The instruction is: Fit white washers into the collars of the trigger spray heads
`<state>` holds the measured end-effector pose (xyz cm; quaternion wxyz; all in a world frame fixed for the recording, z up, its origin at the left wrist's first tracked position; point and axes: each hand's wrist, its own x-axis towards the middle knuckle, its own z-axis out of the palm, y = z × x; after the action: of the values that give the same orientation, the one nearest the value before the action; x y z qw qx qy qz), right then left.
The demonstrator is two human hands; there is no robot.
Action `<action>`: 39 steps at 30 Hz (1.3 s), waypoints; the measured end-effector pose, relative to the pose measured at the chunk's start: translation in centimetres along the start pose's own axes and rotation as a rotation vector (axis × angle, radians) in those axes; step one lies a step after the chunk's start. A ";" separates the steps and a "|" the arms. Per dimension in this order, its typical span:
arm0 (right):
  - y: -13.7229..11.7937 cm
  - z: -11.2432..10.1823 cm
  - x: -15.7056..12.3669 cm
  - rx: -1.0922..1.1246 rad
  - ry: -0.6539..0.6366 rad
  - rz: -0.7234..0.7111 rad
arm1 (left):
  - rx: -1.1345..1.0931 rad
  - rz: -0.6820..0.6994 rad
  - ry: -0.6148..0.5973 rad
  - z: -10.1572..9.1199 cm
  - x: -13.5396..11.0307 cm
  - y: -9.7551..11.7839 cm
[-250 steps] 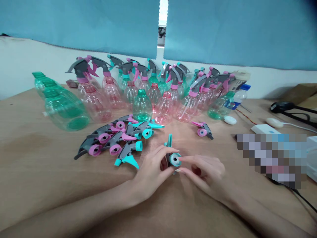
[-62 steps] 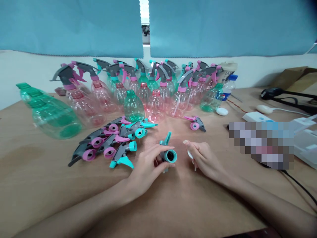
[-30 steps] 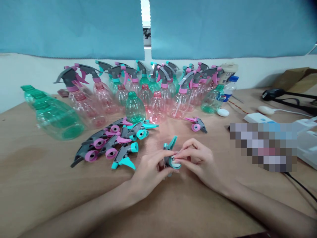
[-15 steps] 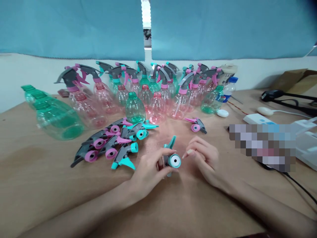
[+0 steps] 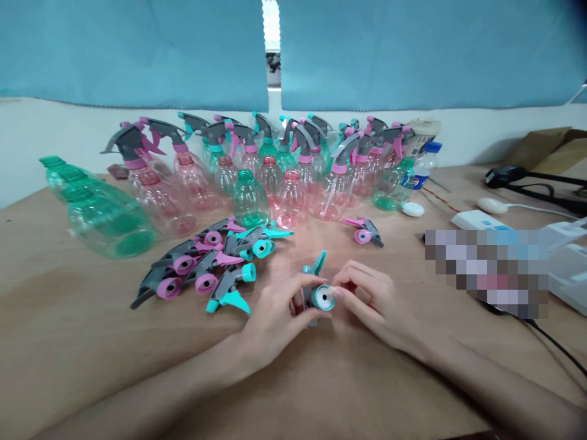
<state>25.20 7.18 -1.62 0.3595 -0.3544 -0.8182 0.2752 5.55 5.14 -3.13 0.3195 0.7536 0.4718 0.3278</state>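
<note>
A grey trigger spray head (image 5: 307, 296) with a turquoise trigger and collar is gripped between the thumb and fingers of my left hand (image 5: 275, 311). Its collar faces me and shows a white disc (image 5: 324, 297) with a dark centre hole. My right hand (image 5: 371, 299) is closed, its thumb and fingertip at the collar's right rim. Whether a small part sits between those fingertips is hidden. Left of my hands lies a pile of spray heads (image 5: 206, 263) with pink or turquoise collars. One pink-and-grey spray head (image 5: 364, 232) lies alone beyond my right hand.
Rows of pink and green bottles (image 5: 291, 205) stand at the back, many with spray heads fitted. Green bottles (image 5: 110, 223) lean at left. On the right are a blue-capped drink bottle (image 5: 426, 165), a white power strip (image 5: 481, 223), a black cable (image 5: 559, 348) and a cardboard box (image 5: 545, 150).
My right hand has moved left, bringing its fingertips from beside the spray head onto the collar's rim. My left hand holds the spray head in the same place.
</note>
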 end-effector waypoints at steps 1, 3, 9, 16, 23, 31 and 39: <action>0.0 0.0 0.0 0.004 -0.005 0.001 | 0.000 0.002 0.001 0.0 0.0 0.0; 0.1 -0.1 0.1 0.006 -0.024 -0.006 | 0.002 0.010 0.003 0.0 0.0 0.1; 0.2 -0.5 0.0 -0.053 -0.104 -0.037 | 0.015 0.052 0.000 -0.1 0.1 0.3; 0.0 -1.1 0.1 -0.172 -0.141 -0.118 | 0.020 0.044 -0.001 -0.2 0.1 0.5; 0.3 -1.0 0.2 -0.268 -0.159 -0.129 | 0.068 0.037 0.004 -0.2 0.1 0.2; 0.5 -0.8 0.1 -0.293 -0.158 -0.123 | 0.082 0.011 -0.008 -0.1 0.1 -0.1; 0.9 0.2 -0.1 -0.270 -0.074 -0.092 | 0.065 0.012 0.018 -0.3 0.2 -0.1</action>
<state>25.38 7.61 -2.40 0.2903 -0.3513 -0.8759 0.1586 5.33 5.37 -2.96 0.2884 0.7635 0.4805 0.3210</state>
